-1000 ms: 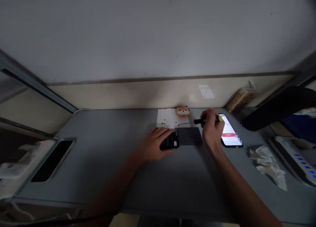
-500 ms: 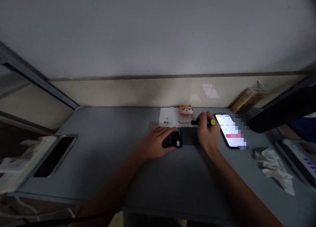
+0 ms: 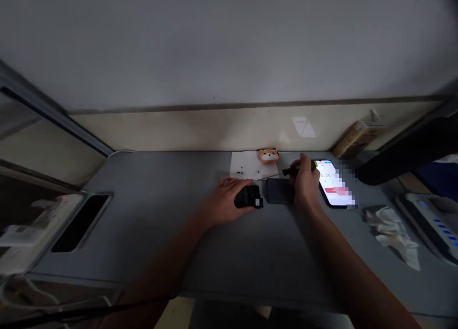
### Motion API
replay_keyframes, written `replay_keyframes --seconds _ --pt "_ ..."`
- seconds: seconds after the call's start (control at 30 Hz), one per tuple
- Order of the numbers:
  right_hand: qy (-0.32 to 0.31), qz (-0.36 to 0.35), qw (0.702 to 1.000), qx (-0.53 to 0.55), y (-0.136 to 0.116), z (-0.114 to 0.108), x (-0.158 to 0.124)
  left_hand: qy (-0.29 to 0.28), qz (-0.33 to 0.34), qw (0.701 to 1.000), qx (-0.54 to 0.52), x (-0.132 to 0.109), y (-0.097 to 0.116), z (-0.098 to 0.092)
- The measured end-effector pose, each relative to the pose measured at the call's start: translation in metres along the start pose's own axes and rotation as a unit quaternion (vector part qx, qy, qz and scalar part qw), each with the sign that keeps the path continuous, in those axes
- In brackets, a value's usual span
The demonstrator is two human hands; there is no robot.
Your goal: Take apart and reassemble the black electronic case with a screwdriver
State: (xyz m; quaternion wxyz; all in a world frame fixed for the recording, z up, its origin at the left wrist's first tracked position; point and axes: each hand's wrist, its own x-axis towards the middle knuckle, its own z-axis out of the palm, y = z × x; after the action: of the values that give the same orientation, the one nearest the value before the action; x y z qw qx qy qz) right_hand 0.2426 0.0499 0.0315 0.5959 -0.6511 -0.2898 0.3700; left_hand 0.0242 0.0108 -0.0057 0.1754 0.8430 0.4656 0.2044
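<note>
While the left hand (image 3: 223, 202) has thumb and fingers clamped around the black electronics housing (image 3: 255, 195) on the bench (image 3: 143, 214), the right hand (image 3: 306, 183), well apart from it, is wrapped round the handle of a screwdriver (image 3: 291, 171); the thin shaft slants leftward past the far edge of the dark rectangular slab (image 3: 280, 193), its tip near the housing's far right corner and the near edge of the white paper (image 3: 246, 158); whether that tip touches anything or carries something, I cannot tell.

Likeliest to go wrong, as I judge it, is the loss of one of the tiny dark pieces (image 3: 238, 172), probably screws; they lie loose on the paper, one apart from a small cluster, and a brush from the left fingers or a tug on the sheet could scatter them; in this dim light they would be hard to find; should the left hold loosen, the housing could turn and a slipping tip could scratch the greenish circuit board (image 3: 246, 193); the slab, just beside the housing, could be nudged by the right wrist; the lit phone (image 3: 329, 183) could take a knock from that hand; the animal-faced case (image 3: 269, 156), if bumped, could drag the paper along.
</note>
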Motion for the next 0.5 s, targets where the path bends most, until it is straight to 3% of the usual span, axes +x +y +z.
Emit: replay_keyframes --seconds 0.4,0.5 --pt "-0.031 -0.035 0.998 -0.047 -0.001 -0.0012 -0.0039 0.016 0.002 1.0 0.007 0.0022 0.0051 -0.0012" --pt "-0.054 -0.056 0.996 -0.053 0.0003 -0.0008 -0.0079 0.048 0.0 0.999 -0.005 0.0021 0.0065 -0.0002"
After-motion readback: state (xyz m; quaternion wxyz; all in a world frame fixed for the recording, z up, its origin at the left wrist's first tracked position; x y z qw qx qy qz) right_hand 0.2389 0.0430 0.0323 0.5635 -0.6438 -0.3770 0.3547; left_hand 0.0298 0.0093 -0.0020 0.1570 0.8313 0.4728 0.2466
